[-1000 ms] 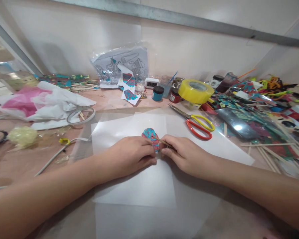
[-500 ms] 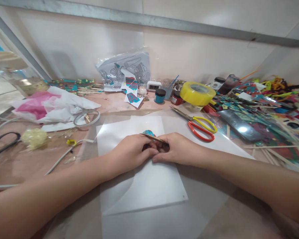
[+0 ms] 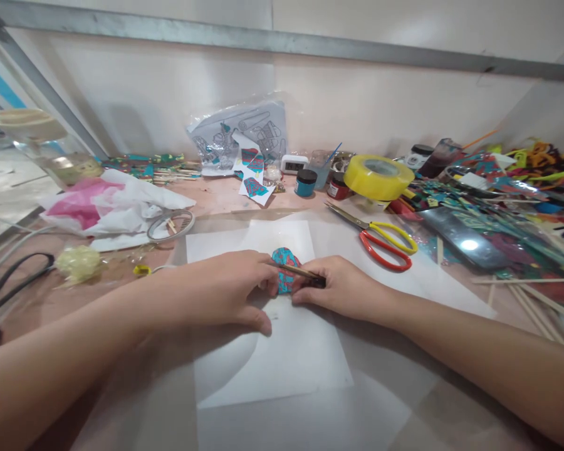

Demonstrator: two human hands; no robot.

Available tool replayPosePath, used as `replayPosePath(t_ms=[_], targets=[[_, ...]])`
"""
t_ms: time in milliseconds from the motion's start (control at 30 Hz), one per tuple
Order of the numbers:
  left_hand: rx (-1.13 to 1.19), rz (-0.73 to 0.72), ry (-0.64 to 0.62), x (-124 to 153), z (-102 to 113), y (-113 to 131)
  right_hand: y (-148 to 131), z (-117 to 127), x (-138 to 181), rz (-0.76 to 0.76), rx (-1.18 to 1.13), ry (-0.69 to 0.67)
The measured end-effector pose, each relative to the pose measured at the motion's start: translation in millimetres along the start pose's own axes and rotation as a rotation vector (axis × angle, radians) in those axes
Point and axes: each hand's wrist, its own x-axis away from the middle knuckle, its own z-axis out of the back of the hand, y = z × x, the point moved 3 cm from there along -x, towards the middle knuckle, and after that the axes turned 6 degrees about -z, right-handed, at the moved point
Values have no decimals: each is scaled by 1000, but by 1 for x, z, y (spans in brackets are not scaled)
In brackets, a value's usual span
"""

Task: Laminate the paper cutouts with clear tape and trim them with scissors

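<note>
Tabletop (image 3: 225, 200): pinkish, cluttered, pushed against a pale wall. White sheet (image 3: 282, 357) lies in the middle, on top of clear film.
Cutout (image 3: 286, 258): small teal-and-red painted piece, flat on the sheet's far half, between the 2 hands and partly covered by fingers.
Stick (image 3: 297, 272): thin wooden skewer lying low across the cutout, free tip pointing left, dark end at the right hand.
Right hand (image 3: 345, 291): grip clenched on the stick, thumb and fingers pinching its dark end, wrist resting on the sheet.
Left hand (image 3: 230, 291): palm down, fingertips at the cutout's left edge by the stick tip. Can't tell if the grip pinches the cutout or only presses on it.
Around: red-and-yellow scissors (image 3: 388, 241) just right of the sheet, yellow tape roll (image 3: 378, 176) behind them, blue paint jar (image 3: 304, 183) near the wall, pink-and-white bag (image 3: 108, 203) at left.
Risk: my read is that the cutout could skid or crease if the left fingertips ease off while the stick pushes sideways. The tip is close to those fingers, so a slip could jab them. The sheet sits on slick film, so leaning on it could shift the whole stack.
</note>
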Motion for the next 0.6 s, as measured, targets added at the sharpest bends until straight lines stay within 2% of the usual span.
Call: replayPosePath(t_ms=[67,167,333,400,533,600], targets=[[-36,-48,25,-3,-5,1,-1,-1,1,18,21,11],[37,-83,6,-7,-7,1,-2,0,3,59,67,26],[273,33,-81,-3,11,-11,-2,1,3,39,38,-23],[247,115,38,1,30,-21,-2,2,3,26,46,-21],[115,221,459,17,71,-34,-2,3,1,32,80,-20],[176,200,540,22,78,-32,-4,5,1,28,87,-46]])
